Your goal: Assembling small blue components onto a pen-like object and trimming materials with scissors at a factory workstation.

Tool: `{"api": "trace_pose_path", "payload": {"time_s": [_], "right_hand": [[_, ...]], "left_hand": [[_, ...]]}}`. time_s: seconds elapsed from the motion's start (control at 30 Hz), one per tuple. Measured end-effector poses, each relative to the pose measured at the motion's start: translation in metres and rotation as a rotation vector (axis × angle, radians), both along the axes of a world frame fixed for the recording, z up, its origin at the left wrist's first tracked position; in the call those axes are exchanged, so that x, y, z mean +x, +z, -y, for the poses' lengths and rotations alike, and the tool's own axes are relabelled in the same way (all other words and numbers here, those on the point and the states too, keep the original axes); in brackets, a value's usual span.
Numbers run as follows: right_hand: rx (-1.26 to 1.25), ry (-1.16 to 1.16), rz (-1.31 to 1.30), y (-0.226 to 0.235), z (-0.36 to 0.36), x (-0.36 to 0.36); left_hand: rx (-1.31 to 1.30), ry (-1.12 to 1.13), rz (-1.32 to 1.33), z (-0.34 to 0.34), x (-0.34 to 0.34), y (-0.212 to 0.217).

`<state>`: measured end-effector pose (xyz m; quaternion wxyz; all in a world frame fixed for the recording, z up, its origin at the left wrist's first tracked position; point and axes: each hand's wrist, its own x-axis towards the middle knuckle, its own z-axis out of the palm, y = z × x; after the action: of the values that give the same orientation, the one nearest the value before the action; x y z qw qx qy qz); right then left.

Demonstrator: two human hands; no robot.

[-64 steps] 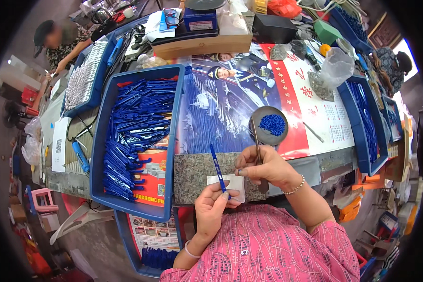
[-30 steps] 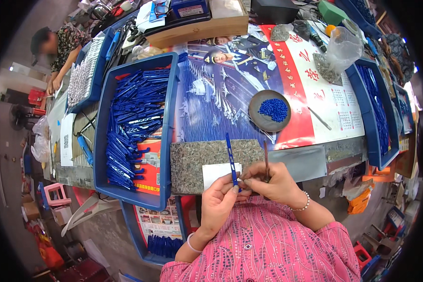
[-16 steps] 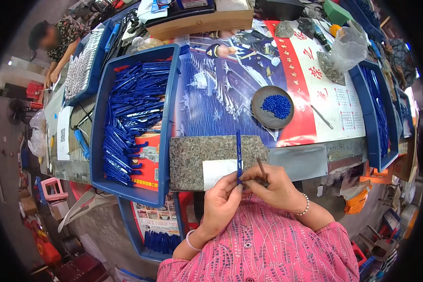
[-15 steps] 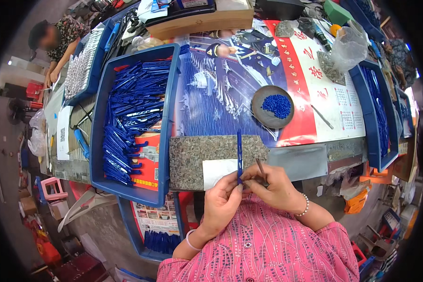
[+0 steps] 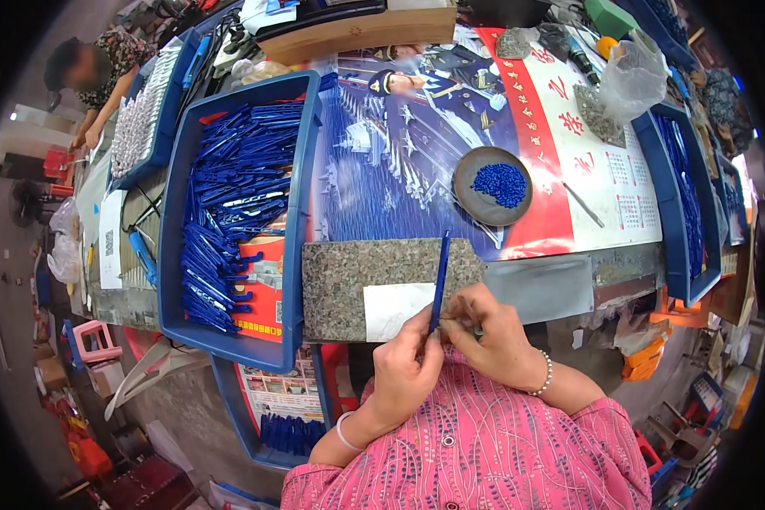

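A slim blue plastic piece (image 5: pixel 441 276) stands up from the pinched fingers of my left hand (image 5: pixel 406 361), its long end pointing away from me. My right hand (image 5: pixel 503 344) is closed close beside it, its fingertips near the lower end of the piece; what they grip is hidden. Both hands are in front of my chest, at the near edge of a speckled stone slab (image 5: pixel 340 285). A white paper (image 5: pixel 389 310) lies on the slab next to my left hand. Beyond the hands, a round dark dish (image 5: pixel 472 204) holds many small blue pellets.
On the left stands a blue tray (image 5: pixel 293 280) heaped with slim blue pieces (image 5: pixel 238 170). Another blue tray (image 5: pixel 673 212) is at the right. A thin metal stick (image 5: pixel 583 204) lies on the poster (image 5: pixel 535 170). A person (image 5: pixel 115 72) works at the far left.
The blue piece now leans slightly to the right at its top. My right fingers have curled in, and the dark thin tool that showed in them is out of sight.
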<state>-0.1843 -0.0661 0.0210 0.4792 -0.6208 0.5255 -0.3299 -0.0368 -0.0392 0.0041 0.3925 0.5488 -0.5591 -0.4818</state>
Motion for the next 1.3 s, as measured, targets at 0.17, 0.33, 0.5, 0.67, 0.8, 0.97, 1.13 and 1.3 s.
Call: {"api": "trace_pose_path", "payload": {"time_s": [0.17,0.33,0.5,0.67,0.8,0.97,1.13,1.3], "right_hand": [[-0.233,0.063,-0.224,0.0,-0.008,0.004],[-0.115,0.009,-0.09,0.001,-0.005,0.004],[0.227,0.05,0.225,0.003,0.012,-0.015],[0.665,-0.075,0.738,0.002,0.016,-0.029],[0.675,-0.022,0.723,0.001,0.014,-0.029],[0.669,0.077,0.646,-0.006,0.012,-0.028],[0.589,-0.072,0.649,-0.007,0.004,-0.019],[0.684,0.096,0.537,0.002,0.011,-0.024]], "left_hand": [[-0.305,-0.08,0.456,-0.002,-0.004,0.0],[-0.148,-0.068,0.198,-0.002,0.0,-0.003],[0.408,0.034,-0.581,0.003,0.007,0.011],[0.492,0.006,-0.613,0.004,0.019,0.015],[0.487,0.011,-0.626,0.003,0.02,0.015],[0.48,-0.004,-0.625,0.001,0.02,0.014],[0.454,0.019,-0.613,0.001,0.022,0.014],[0.444,0.02,-0.617,0.002,0.024,0.015]]}}
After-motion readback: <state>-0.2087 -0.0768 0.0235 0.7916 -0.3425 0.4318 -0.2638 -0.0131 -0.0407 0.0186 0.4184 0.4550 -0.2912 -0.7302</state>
